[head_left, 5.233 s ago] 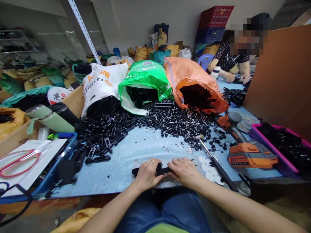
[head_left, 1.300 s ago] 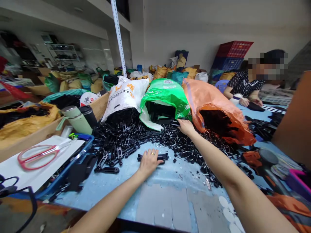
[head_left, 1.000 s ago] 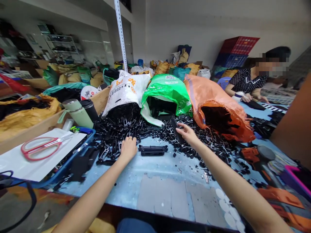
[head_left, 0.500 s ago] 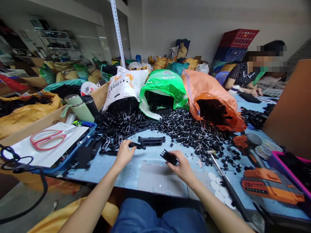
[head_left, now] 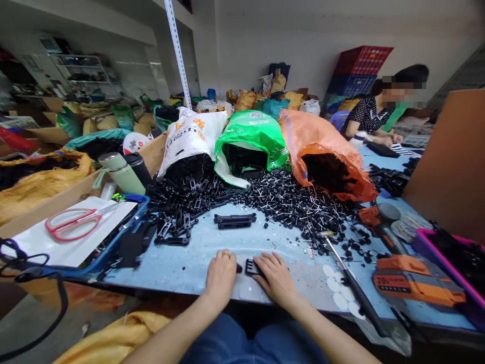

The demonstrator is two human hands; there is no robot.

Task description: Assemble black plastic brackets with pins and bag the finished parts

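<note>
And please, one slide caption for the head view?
Left hand, right hand, each holding a black part before three sacks.

Pronged black piece [head_left: 250, 267] in right hand [head_left: 276, 277]; dark part [head_left: 239, 268], perhaps link, mostly hidden by left hand [head_left: 221, 275].

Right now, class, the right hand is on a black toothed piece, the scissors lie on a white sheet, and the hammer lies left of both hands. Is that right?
Not quite: the head view shows the hammer lying right of the left hand and the right hand. The right hand is on a black toothed piece, and the scissors lie on a white sheet.
</note>
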